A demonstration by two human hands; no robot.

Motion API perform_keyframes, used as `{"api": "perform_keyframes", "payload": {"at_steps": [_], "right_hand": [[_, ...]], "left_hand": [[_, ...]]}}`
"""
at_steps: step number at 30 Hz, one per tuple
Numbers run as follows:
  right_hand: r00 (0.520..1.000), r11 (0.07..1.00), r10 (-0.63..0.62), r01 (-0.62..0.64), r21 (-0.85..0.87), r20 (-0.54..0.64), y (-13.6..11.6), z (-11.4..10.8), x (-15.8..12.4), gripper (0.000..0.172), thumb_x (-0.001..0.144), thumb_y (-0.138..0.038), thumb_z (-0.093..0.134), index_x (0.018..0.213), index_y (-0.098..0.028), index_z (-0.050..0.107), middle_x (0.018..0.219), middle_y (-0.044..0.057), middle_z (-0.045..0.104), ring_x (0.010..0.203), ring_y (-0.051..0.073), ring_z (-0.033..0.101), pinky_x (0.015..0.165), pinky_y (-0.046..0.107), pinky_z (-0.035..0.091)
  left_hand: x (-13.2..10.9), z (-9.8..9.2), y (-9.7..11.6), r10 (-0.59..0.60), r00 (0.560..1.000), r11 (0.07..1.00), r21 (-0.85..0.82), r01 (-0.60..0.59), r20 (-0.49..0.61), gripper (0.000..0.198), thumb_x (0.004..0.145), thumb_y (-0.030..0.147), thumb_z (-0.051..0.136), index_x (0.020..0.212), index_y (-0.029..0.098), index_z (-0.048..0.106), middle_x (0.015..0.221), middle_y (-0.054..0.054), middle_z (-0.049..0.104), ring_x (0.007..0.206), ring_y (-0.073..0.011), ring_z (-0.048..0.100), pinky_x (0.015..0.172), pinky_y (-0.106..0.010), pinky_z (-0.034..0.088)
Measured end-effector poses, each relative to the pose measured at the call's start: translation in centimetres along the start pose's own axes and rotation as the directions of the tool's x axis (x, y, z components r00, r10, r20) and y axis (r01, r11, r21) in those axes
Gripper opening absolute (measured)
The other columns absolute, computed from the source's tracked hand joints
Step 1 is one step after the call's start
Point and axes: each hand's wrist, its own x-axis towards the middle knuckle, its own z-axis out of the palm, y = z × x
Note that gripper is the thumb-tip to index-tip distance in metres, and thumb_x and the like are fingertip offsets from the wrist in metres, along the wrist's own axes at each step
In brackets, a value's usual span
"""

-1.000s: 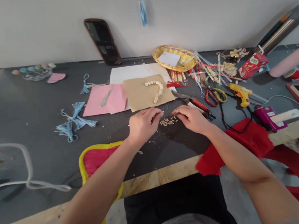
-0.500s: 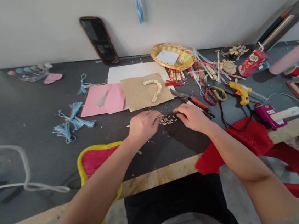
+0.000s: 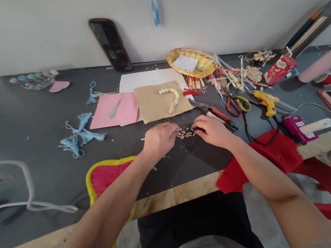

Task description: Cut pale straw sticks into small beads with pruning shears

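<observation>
My left hand (image 3: 160, 138) is closed around a thin wooden stick (image 3: 179, 130), whose ends poke out on both sides of the fist. Just to its right, several short cut stick pieces (image 3: 185, 134) lie in a small heap on the dark tabletop. My right hand (image 3: 212, 130) rests at the heap's right side, thumb and fingers pinched together. Whatever is between those fingers is too small to make out. Beyond the hands, a curved row of pale pieces (image 3: 175, 96) lies on a brown paper sheet (image 3: 148, 104).
Pliers (image 3: 219, 114), scissors (image 3: 234, 107) and a yellow glue gun (image 3: 266, 101) lie to the right. A wicker basket (image 3: 205, 66) stands at the back. Blue tassels (image 3: 82, 132) and pink paper (image 3: 101, 115) are left. A phone (image 3: 110, 45) leans on the wall. Red cloth (image 3: 278, 155) hangs over the front edge.
My right hand has shifted slightly, its fingertips now lower and closer to the heap of pieces. My left hand keeps its grip on the stick, nearly in place.
</observation>
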Motion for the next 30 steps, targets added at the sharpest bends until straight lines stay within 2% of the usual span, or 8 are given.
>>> {"api": "perform_keyframes", "payload": {"at_steps": [21, 30], "right_hand": [[0.999, 0.999, -0.023, 0.024, -0.033, 0.032, -0.1, -0.3, 0.05, 0.014, 0.09, -0.021, 0.056, 0.101, -0.018, 0.065, 0.106, 0.008, 0.063, 0.099, 0.021, 0.06, 0.089, 0.036, 0.048], [0.999, 0.999, -0.029, 0.031, -0.039, 0.036, -0.09, -0.31, 0.02, 0.015, 0.09, -0.021, 0.056, 0.102, -0.02, 0.065, 0.105, 0.007, 0.063, 0.1, 0.021, 0.06, 0.09, 0.036, 0.047]], "left_hand": [[0.09, -0.13, 0.39, 0.003, 1.0, 1.0, -0.019, -0.004, -0.015, 0.021, 0.091, 0.033, 0.053, 0.089, 0.021, 0.07, 0.087, -0.004, 0.072, 0.08, -0.0176, 0.066, 0.066, -0.027, 0.047], [0.08, -0.14, 0.42, 0.005, 1.0, 0.999, -0.035, -0.005, 0.002, 0.019, 0.091, 0.032, 0.053, 0.09, 0.021, 0.069, 0.091, -0.003, 0.071, 0.08, -0.0159, 0.066, 0.063, -0.025, 0.046]]}}
